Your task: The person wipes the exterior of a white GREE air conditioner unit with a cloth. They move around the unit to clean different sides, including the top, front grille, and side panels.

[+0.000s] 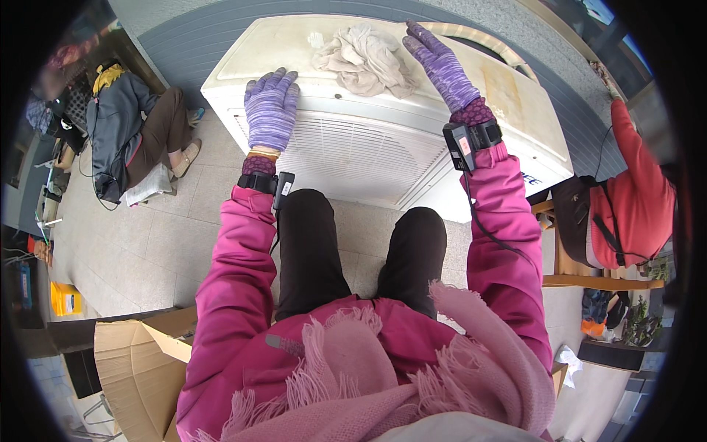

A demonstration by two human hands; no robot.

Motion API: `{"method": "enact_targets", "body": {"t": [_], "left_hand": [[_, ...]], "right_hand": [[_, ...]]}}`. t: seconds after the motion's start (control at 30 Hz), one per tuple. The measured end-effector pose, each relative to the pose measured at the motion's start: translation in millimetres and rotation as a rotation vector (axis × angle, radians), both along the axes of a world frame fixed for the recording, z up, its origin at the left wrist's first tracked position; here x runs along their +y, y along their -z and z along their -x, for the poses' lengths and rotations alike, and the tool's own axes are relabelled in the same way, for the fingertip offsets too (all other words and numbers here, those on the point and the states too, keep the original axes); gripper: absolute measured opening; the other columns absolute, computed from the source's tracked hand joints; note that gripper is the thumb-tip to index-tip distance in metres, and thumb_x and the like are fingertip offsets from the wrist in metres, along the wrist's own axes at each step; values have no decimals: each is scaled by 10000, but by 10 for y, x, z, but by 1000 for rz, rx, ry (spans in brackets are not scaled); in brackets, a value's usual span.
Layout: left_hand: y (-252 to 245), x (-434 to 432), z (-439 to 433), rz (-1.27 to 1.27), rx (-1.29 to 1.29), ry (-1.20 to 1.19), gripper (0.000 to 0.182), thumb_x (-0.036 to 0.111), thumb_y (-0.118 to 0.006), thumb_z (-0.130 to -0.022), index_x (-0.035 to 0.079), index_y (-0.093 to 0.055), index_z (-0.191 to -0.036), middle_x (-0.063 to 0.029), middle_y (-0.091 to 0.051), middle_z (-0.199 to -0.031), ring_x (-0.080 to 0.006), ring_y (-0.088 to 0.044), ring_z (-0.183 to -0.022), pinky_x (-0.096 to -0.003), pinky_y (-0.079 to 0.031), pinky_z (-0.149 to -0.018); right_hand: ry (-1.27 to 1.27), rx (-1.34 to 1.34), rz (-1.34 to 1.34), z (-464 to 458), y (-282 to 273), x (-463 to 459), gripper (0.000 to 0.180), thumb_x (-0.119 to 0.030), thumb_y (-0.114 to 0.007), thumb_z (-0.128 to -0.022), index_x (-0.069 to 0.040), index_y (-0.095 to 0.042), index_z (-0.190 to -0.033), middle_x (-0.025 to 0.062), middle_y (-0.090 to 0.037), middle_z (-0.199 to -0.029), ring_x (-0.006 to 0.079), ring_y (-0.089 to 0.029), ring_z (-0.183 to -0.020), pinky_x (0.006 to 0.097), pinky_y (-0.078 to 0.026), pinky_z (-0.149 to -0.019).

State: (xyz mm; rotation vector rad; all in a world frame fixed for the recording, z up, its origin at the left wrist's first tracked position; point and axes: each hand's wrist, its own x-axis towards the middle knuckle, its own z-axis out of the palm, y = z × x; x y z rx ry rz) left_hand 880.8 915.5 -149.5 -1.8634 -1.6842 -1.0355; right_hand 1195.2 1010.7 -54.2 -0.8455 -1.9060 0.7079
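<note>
Before me stands a white air-conditioner outdoor unit [359,132] with a slatted front grille and a yellowed stain on its top. My left hand [272,108], in a purple striped knit glove, rests on the unit's top front edge at the left, fingers apart and holding nothing. A crumpled greyish-beige cloth [367,61] lies on the top between my hands. To the right of the cloth, my right hand [443,69], in a matching glove, is at the unit's top with fingers extended and nothing in its grip. Behind the right hand curves a wrapped, ribbed hose [486,41].
At the left a person [132,127] sits low on the tiled floor's side. Another person in a red top [629,204] sits on a wooden chair [607,283] at the right. An open cardboard box [130,364] and a yellow container [66,299] stand at lower left.
</note>
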Motion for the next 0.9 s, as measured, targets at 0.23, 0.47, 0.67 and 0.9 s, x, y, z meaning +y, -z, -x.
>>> {"method": "enact_targets", "body": {"t": [0.23,0.47,0.67,0.9], "left_hand": [[-376,40,-495,-248,12,81,439,302,-739,-911,143,-676,-1316,-173,-633,-1359,-386,-556,-1269,-495,-431,-1082],[-548,411,-1392,-13,294,156,626,617,-597,-925,241,-599,-1426,-120,-497,-1525,-406,-380,-1435,-609,-249,-1186],[-414,700,-1251,166,224,107,587,581,-578,-947,223,-605,-1411,-124,-509,-1511,-419,-394,-1420,-640,-288,-1148],[-442,994,-230,313,184,-83,560,567,-572,-964,250,-594,-1425,-122,-479,-1547,-431,-375,-1448,-601,-321,-1160]], "right_hand": [[567,-496,-34,-811,335,-89,591,-469,-598,-1000,-161,-508,-1496,184,-556,-1465,354,-572,-1304,396,-439,-1095],[571,-875,-198,-952,673,-20,584,-509,-494,-1028,-143,-526,-1482,143,-493,-1540,349,-380,-1476,529,-222,-1229],[557,-874,-265,-993,719,-43,505,-438,-526,-1026,-122,-593,-1415,122,-519,-1519,364,-414,-1447,542,-254,-1215],[535,-801,-380,-1001,747,-93,450,-342,-584,-1003,-80,-618,-1367,171,-568,-1446,387,-476,-1378,540,-303,-1178]]}}
